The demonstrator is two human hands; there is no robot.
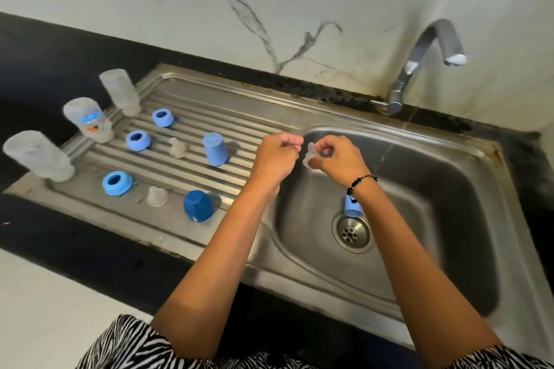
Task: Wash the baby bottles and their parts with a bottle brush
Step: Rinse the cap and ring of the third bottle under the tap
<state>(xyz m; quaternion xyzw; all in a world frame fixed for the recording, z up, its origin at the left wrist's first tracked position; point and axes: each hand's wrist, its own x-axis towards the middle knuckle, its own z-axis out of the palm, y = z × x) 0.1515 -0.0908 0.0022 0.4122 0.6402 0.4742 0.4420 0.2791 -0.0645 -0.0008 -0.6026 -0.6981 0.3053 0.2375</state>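
My right hand [337, 157] pinches a clear silicone teat [310, 154] over the left edge of the sink basin [434, 189]. My left hand [277, 154] is curled into a fist right beside the teat; whether it touches the teat is unclear. Three clear bottles [90, 120] stand upside down along the left of the steel draining board [239, 111]. On the board lie three blue collar rings [138, 140], two clear teats [177, 147] and two blue caps [215, 149]. Another blue cap [352, 210] lies in the basin by the drain, partly hidden by my wrist. No brush is in view.
A curved steel tap [419, 66] stands behind the basin, its spout out over the basin's right side. The drain [352, 232] sits at the basin's bottom. Black countertop [45, 69] surrounds the sink, with a marbled wall behind.
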